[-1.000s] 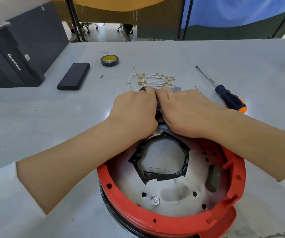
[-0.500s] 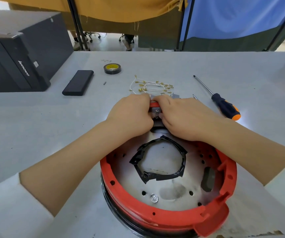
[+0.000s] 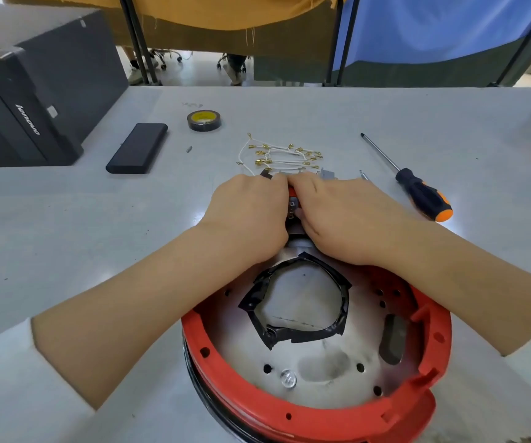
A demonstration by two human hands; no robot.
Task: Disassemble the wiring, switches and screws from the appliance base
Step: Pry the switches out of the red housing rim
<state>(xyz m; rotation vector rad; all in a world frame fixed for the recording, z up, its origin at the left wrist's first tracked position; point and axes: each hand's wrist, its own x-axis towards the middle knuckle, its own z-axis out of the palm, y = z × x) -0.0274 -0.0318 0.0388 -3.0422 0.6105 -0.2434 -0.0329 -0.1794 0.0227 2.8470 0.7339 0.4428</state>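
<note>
Computer case point(image 3: 18, 100): a black tower marked "lenovo" stands at the far left of the grey table point(image 3: 66, 219).
Black slab point(image 3: 137, 152): it lies flat just right of the case, with a tiny screw bit point(image 3: 189, 149) beside it.
Tape roll point(image 3: 203, 120): black with a yellow core, it sits flat beyond the slab, to its right.
Loose wires point(image 3: 281, 156): white leads with brass terminals lie in a heap on the table, just beyond your knuckles.
Your left hand point(image 3: 248, 215): it is curled knuckles-up over the far edge of the appliance base point(image 3: 315, 420); your fingers are bent around a small part there, and a black tab point(image 3: 265, 174) pokes out by the fingertips.
Switch part point(image 3: 292, 207): red and metal, it shows only in the gap between your two hands, at the far rim of the base.
Your right hand point(image 3: 341, 219): it is curled the same way, fingers closed on that part from the right, touching your left hand.
Appliance base: the red ring with its metal plate sits near you, black tape point(image 3: 293, 334) around the centre hole.
Screwdriver point(image 3: 417, 190): black and orange handle, lying at right, apart from your hands.
</note>
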